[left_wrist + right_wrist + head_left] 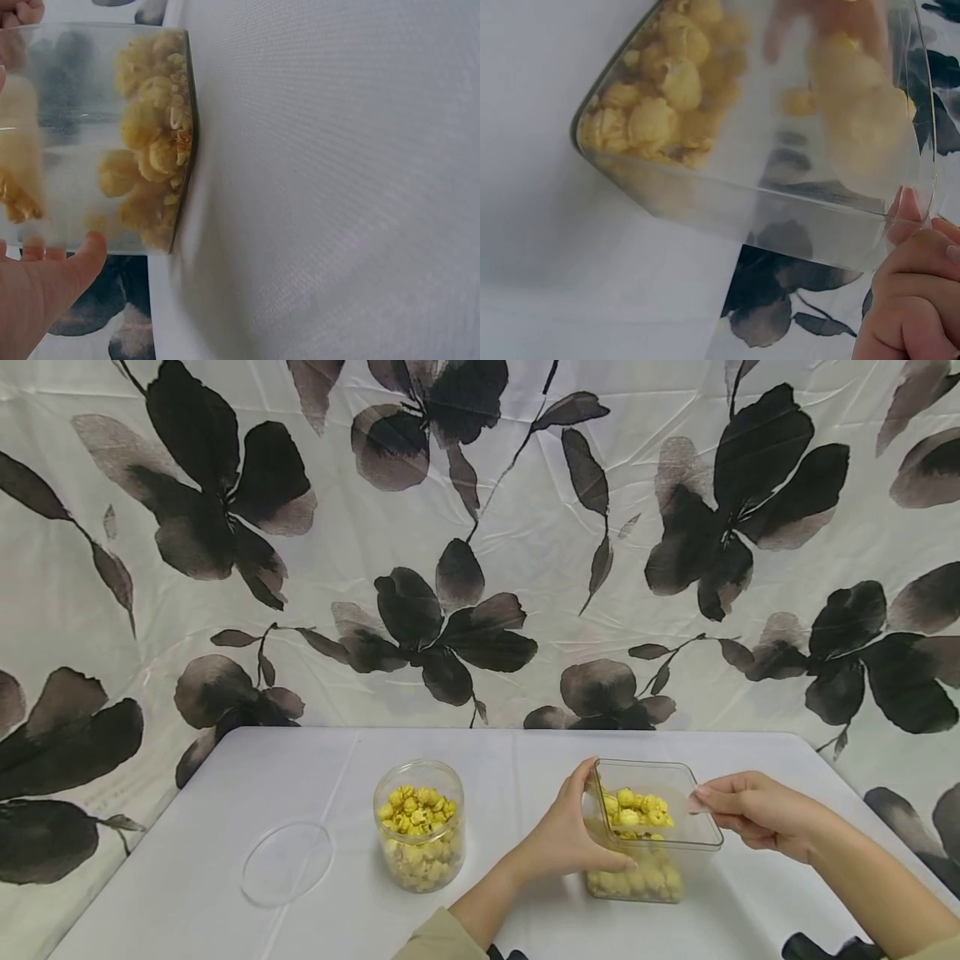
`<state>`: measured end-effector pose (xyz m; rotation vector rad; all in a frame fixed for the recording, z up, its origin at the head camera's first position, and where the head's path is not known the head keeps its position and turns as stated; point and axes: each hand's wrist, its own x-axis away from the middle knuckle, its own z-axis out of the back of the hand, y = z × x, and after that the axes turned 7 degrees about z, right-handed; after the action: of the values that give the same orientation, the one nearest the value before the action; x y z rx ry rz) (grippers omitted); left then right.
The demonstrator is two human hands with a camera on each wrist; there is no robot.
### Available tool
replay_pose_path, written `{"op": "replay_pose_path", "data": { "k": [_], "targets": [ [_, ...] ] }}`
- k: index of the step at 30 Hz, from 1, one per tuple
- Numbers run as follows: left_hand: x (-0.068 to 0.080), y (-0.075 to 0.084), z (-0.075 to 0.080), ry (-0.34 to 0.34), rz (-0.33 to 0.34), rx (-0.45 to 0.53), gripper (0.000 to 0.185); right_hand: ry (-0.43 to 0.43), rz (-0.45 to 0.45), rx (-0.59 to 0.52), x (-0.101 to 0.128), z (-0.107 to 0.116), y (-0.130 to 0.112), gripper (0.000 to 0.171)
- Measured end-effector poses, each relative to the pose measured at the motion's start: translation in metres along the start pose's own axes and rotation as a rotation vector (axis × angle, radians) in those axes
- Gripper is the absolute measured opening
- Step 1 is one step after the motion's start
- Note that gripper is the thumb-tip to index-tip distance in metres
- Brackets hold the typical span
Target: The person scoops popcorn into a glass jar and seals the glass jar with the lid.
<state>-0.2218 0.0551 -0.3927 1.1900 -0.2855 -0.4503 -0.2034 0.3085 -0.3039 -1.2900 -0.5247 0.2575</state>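
A clear square container (678, 845) stands on the table with yellow popcorn (637, 883) over its bottom. My left hand (555, 833) grips its left side, thumb along the front wall. From the right, my right hand (768, 814) pinches the short handle of a clear scoop (698, 802) at the rim. More popcorn (636, 810) is heaped in the scoop, high inside the container. In the right wrist view, the fingers (922, 262) bend around the handle at the rim, and the left hand shows blurred through the plastic.
Left of the container, a round clear jar (418, 763) without its lid holds popcorn. A clear round disc (287, 864), like a lid, lies flat farther left on the white table (187, 860). Behind the table hangs a floral cloth (480, 527). Dark pieces (825, 947) poke in at the bottom edge.
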Motion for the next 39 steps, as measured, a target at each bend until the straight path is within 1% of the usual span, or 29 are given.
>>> {"op": "replay_pose_path", "data": {
  "k": [5,10,13,19,24,29,34,39],
  "targets": [
    [0.0,0.0,0.0,0.001,0.009,-0.007,0.118,0.01,0.025,0.001,-0.001,0.001,0.003,0.031],
    [0.001,0.001,0.001,-0.004,0.009,-0.008,0.119,-0.028,0.059,-0.044,0.001,0.004,0.005,0.035],
    [0.001,0.001,0.001,-0.005,0.01,-0.001,0.118,-0.048,0.074,-0.069,0.002,0.006,0.006,0.035],
    [0.0,0.001,0.0,-0.002,0.017,0.001,0.118,-0.056,0.061,-0.094,0.003,0.011,0.007,0.03],
    [0.0,0.002,0.0,-0.005,0.024,0.003,0.118,-0.04,0.032,-0.111,0.006,0.014,0.007,0.028],
    [-0.002,0.003,0.001,0.001,0.023,0.007,0.118,-0.031,0.037,-0.133,0.009,0.018,0.008,0.028],
    [-0.002,0.004,0.001,-0.001,0.02,0.006,0.117,-0.068,0.062,-0.181,0.012,0.02,0.011,0.03],
    [-0.001,0.002,0.0,0.002,0.025,0.008,0.117,-0.096,0.081,-0.201,0.013,0.02,0.013,0.031]
  ]
}}
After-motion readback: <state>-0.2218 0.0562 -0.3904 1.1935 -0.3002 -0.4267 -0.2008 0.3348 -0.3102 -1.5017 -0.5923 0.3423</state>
